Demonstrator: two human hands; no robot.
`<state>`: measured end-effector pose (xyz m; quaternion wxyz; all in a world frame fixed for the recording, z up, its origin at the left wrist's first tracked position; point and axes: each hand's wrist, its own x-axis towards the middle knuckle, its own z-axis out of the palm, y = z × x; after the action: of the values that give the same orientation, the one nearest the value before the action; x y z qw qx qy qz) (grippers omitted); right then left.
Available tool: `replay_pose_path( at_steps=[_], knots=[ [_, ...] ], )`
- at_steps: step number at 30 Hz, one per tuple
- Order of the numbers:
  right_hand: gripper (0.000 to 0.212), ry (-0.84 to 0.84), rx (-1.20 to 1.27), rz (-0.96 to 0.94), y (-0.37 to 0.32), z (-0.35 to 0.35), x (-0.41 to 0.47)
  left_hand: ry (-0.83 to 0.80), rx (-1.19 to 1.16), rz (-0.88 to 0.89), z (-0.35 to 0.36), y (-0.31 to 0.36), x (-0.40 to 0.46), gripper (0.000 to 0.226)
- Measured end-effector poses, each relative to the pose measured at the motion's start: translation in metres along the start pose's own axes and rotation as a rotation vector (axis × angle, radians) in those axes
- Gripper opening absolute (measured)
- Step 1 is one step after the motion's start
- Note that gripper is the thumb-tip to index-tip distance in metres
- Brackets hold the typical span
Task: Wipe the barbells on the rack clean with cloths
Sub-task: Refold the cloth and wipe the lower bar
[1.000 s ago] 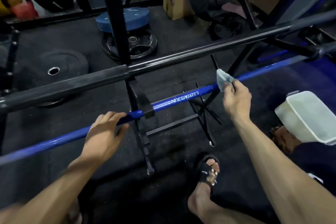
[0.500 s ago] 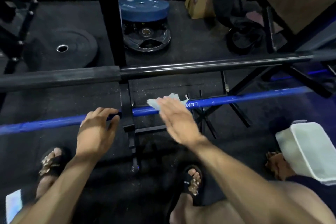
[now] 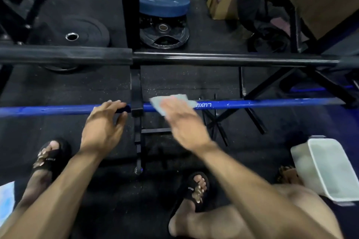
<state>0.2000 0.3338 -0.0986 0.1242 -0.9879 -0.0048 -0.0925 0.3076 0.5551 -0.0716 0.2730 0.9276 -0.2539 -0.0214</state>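
The right hand (image 3: 182,122) is pressing a pale cloth (image 3: 171,103) onto the blue barbell (image 3: 252,103) just right of the rack's hook (image 3: 136,106), while the left hand (image 3: 103,124) is curling its fingers round the bar on the hook's other side. By my judgement the wiping is partway: the black barbell (image 3: 213,59) above is looking untouched. The right-hand grip is blurring, so I cannot tell whether its fingers are pinching the cloth.

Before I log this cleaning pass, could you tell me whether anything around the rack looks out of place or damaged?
Nothing stands out. The blue barbell lies level on the rack, with the cloth pressed on it under the right hand.
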Motion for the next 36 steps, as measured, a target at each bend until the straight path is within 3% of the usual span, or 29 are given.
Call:
replay_pose_path(
  at_steps=[2,4,6,8,11,14,16,19,25,27,30,33,36],
  knots=[
    [0.058,0.031,-0.079,0.136,0.069,-0.019,-0.032,0.007,0.001,0.006,-0.001,0.002,-0.001,0.025],
    [0.047,0.180,-0.050,0.501,0.119,-0.039,-0.064,0.027,-0.010,0.010,0.000,0.005,-0.001,0.022],
    [0.049,0.255,-0.063,0.728,0.107,-0.028,-0.058,0.027,-0.006,0.005,0.006,0.005,-0.001,0.021],
    [0.043,0.222,-0.129,0.639,0.054,-0.005,-0.034,0.010,-0.019,-0.017,0.011,0.004,-0.004,0.025],
    [0.048,0.155,0.093,0.290,-0.004,0.016,-0.023,-0.010,-0.046,-0.017,0.013,0.002,-0.007,0.035],
    [0.049,0.046,0.128,0.137,0.042,-0.008,-0.045,-0.039,-0.073,-0.073,0.012,0.004,-0.008,0.040],
    [0.048,0.085,0.110,0.233,0.086,-0.027,-0.066,-0.038,-0.083,-0.101,0.012,0.006,-0.010,0.041],
    [0.046,0.166,0.108,0.583,0.126,-0.056,-0.086,-0.049,-0.093,-0.103,0.012,0.007,-0.011,0.042],
    [0.042,0.200,-0.002,0.490,0.128,-0.069,-0.071,-0.065,-0.128,-0.086,0.012,-0.001,-0.015,0.047],
    [0.036,0.178,-0.090,0.538,0.124,-0.064,-0.064,-0.048,-0.148,-0.062,0.010,-0.004,-0.015,0.046],
    [0.029,0.136,-0.051,0.664,0.090,-0.057,-0.030,-0.050,-0.173,-0.054,0.009,-0.011,-0.014,0.048],
    [0.026,-0.049,-0.115,0.584,0.030,-0.036,0.018,-0.065,-0.205,-0.040,0.009,-0.019,-0.011,0.049],
    [0.025,-0.043,0.171,0.441,-0.067,-0.007,0.051,-0.060,-0.254,-0.065,0.009,-0.019,-0.010,0.051]
  ],
)
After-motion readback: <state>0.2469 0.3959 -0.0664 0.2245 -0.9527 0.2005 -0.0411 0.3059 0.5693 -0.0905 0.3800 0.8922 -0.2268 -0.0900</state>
